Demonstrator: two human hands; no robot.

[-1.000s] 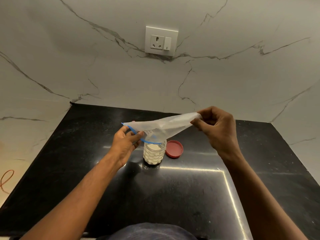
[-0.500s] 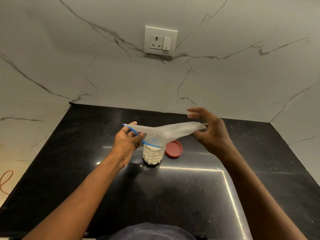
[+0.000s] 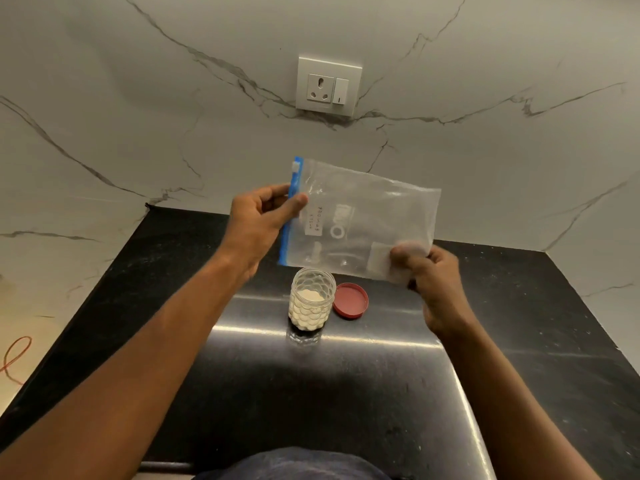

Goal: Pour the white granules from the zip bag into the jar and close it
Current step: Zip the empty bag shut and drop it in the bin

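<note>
The clear zip bag (image 3: 367, 216) with a blue zip strip hangs flat and upright above the counter, looking empty. My left hand (image 3: 263, 216) pinches its blue zip edge on the left. My right hand (image 3: 429, 271) grips the bag's lower right corner. Below the bag stands a small clear textured jar (image 3: 312, 303), open at the top and filled most of the way with white granules. Its red lid (image 3: 350, 300) lies flat on the counter, touching the jar's right side.
The black stone counter (image 3: 346, 393) runs between white marble walls. A wall socket with a switch (image 3: 328, 85) sits on the back wall above the bag. An orange cord (image 3: 14, 358) lies at the far left, off the counter.
The bag was lifted off the jar's mouth and turned from a tilted pouring slope to a flat upright sheet. My right hand shifted from the raised bottom end to the lower right corner.
</note>
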